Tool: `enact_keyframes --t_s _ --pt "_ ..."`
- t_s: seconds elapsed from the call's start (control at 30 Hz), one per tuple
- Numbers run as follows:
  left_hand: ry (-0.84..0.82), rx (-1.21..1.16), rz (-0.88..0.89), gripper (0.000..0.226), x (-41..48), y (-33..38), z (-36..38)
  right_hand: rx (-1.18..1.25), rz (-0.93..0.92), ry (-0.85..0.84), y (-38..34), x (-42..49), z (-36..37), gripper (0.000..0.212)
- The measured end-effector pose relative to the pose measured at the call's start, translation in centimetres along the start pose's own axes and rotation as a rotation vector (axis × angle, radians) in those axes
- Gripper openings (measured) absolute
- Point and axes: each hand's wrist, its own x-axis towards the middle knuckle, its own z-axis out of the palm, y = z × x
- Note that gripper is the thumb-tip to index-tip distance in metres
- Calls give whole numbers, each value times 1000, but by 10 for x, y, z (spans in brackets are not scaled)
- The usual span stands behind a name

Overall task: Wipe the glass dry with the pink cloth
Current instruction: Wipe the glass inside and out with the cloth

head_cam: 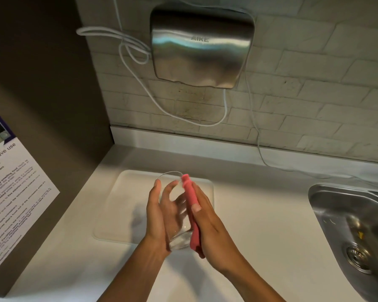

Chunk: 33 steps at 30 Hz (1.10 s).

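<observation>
Drying in progress above a white tray on the counter. Glass held in mid-air, tilted, long axis running from base near the wrists to rim pointing away. Left hand cupping its left wall, fingers slightly spread. Right hand flat, fingers together, pressing pink cloth along its right wall.

Glass: clear, smooth, glossy. Cloth: pink, soft, matt. Counter: white, smooth, matt. Sink and hand dryer: brushed metal, sheen. Wall tiles: rough, pale. Poster: glossy paper.
</observation>
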Motion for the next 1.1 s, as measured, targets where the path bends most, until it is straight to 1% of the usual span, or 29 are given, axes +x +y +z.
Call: enact_keyframes --t_s 0.1,0.17,0.23,0.3,0.43,0.53,0.6,0.63,0.73,0.8,0.87,0.93,1.0,1.1 --pt "-113 42 66 74 -4 -5 8 176 97 23 -2 7 -7 47" --pt "-127 112 123 70 -5 -3 12 235 102 62 1 10 -11 44" --pt "-74 234 167 64 -2 0 13 219 118 70 4 11 -13 47" --pt "-16 387 201 64 1 -1 13 150 126 70 8 12 -14 48" --pt "-50 600 313 56 2 -5 10 13 146 106 11 15 -18 41" --pt "-46 670 358 43 8 1 10 105 170 113 14 13 -18 42" --pt "-31 669 370 41 9 2 12 145 161 118 14 10 -15 44" --pt "-14 636 365 40 9 3 14 126 141 114 14 8 -12 45" --pt "27 503 247 46 9 1 14 -86 50 94 11 0 -1 53" --pt "-23 445 160 52 8 -1 10 -148 22 89 9 1 -2 56" --pt "-90 383 114 56 6 -3 7 -4 53 85 6 7 -8 48" --pt "-130 356 113 59 3 -5 7 162 121 91 5 12 -12 37" --pt "-103 372 145 59 5 -2 10 193 132 85 3 12 -10 34" --pt "28 377 180 56 13 11 11 155 145 65 13 4 -4 43"
